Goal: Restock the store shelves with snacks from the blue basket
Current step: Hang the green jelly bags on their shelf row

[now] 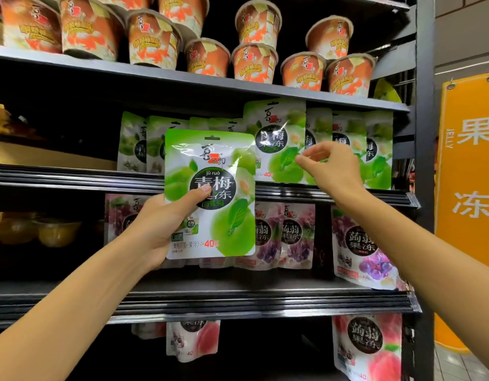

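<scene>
- Left hand (pixel 160 226): one, raised before the dark metal shelf (pixel 73 177). Its thumb lies across the front of one glossy green plastic snack pouch (pixel 215 160), and its fingers are curled behind the pouch's lower left side, holding it firmly.
- The held pouch stands upright and faces the camera. It rises up and to the right of the left hand, and its top right corner is near the right hand's fingertips.
- Orange-and-white paper cups (pixel 254 63): at least ten, some stacked, on the shelf board above both hands.
- Shelved green pouches (pixel 276 138): at least seven of the same kind, standing in a row behind the held pouch and behind the right hand.
- Purple grape-printed pouches (pixel 361 243): at least four, one board lower, right of the left hand and below the right hand.
- Pink peach-printed pouches (pixel 367 345): at least two, on the lowest board.
- Right hand (pixel 334 169): one, with loosely curled fingers, its thumb and forefinger narrow and close to a shelved green pouch. I cannot tell whether they pinch it.
- Orange hanging sign (pixel 468 171): one, well right of the right hand.
</scene>
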Motion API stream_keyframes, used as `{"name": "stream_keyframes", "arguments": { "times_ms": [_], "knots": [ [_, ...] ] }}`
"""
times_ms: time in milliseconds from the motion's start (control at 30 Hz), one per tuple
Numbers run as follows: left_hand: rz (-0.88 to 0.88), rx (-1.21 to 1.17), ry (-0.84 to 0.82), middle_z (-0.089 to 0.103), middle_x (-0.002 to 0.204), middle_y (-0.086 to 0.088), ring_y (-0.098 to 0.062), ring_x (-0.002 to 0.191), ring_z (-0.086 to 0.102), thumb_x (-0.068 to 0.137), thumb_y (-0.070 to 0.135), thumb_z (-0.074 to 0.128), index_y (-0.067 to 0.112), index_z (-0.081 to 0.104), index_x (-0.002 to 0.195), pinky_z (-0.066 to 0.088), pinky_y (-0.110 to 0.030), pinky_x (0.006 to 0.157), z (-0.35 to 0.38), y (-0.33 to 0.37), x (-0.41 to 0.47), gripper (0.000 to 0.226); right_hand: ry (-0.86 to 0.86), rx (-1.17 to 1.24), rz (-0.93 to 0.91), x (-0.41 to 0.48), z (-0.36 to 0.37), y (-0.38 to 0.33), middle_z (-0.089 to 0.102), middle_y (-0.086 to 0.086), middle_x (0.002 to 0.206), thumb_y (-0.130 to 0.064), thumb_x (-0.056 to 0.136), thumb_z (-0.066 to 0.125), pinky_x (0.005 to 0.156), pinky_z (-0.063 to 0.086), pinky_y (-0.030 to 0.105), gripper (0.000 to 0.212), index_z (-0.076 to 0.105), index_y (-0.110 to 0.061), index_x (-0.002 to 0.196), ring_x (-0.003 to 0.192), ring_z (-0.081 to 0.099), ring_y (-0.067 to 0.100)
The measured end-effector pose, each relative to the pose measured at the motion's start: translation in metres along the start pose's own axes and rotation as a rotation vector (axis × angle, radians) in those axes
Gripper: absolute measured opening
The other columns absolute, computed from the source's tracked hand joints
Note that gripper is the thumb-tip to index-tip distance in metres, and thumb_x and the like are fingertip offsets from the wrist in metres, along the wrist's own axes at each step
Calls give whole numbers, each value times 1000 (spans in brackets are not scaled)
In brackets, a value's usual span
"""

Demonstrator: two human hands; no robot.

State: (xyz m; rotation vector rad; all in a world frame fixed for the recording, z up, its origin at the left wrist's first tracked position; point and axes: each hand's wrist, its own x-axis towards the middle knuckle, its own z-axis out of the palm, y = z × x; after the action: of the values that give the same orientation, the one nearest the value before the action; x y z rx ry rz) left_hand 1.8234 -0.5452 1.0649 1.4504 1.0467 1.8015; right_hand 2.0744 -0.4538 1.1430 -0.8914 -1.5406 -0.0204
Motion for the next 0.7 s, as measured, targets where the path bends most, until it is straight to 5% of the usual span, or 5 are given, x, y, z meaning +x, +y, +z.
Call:
{"name": "stream_keyframes", "arguments": {
  "times_ms": [100, 200, 367, 467, 700],
  "knots": [
    [34, 50, 4, 78, 96, 3, -18, 98, 71, 71, 47, 78, 19, 75, 99, 48, -29, 80, 12, 15, 16, 39, -352, 292, -6, -17, 2, -29, 72, -7, 84, -44, 87, 68, 64, 49, 19, 21, 69, -24, 90, 66, 65, -1],
    [81, 90, 28, 77, 95, -5, -27, 97, 70, 77, 46, 77, 13, 75, 95, 53, -40, 89, 27, 28, 34, 38, -632, 444, 149, -31, 12, -49, 76, -12, 88, -42, 85, 72, 56, 54, 15, 27, 71, -21, 100, 76, 73, 3],
    [138, 244, 77, 73, 102, -17, -34, 97, 69, 81, 56, 69, -3, 65, 113, 56, -35, 80, 43, 49, 62, 67, -444, 567, 297, -20, 23, -60, 76, 8, 99, -22, 80, 81, 66, 62, 33, 36, 67, -7, 110, 87, 75, 22],
    [218, 479, 188, 61, 104, -18, -31, 91, 61, 89, 66, 49, -14, 34, 138, 49, -21, 73, 42, 67, 73, 95, -391, 656, 365, -4, 26, -66, 75, 5, 80, -14, 79, 82, 53, 58, 28, 25, 66, -8, 96, 65, 73, 16],
    [839, 972, 144, 38, 136, -5, -22, 124, 36, 98, 35, 50, 17, 45, 133, 32, -31, 99, 33, 49, 52, 40, -305, 617, 367, 15, 40, -79, 69, 8, 77, -10, 79, 81, 38, 47, 19, 24, 67, -1, 96, 46, 65, 13]
  ]
}}
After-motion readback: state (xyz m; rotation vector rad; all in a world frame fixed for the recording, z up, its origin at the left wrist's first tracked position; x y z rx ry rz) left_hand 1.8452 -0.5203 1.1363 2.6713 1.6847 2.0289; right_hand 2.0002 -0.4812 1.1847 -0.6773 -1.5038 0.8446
